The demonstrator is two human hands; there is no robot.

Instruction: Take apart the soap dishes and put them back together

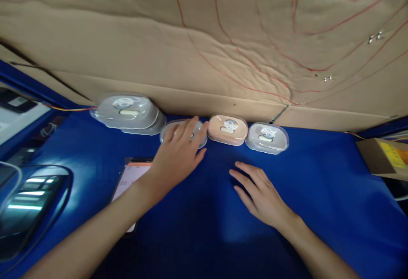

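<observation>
Near: my right hand (pixel 266 198), between 1 and 2 o'clock, fingers spread, holding nothing above the blue table (pixel 207 232). Phone (pixel 132 175) at 10 o'clock, partly behind my left forearm. My left hand (pixel 175 158), between 11 and 12, is apart from the right, fingers over the clear box (pixel 202 142); grip or contact: cannot tell. That box sits just left of 12. Beyond: peach box (pixel 228 129) at 12, pale box (pixel 267 138) at 1, stack (pixel 127 111) at 11. Farthest: cardboard (pixel 95 49), red lines.
</observation>
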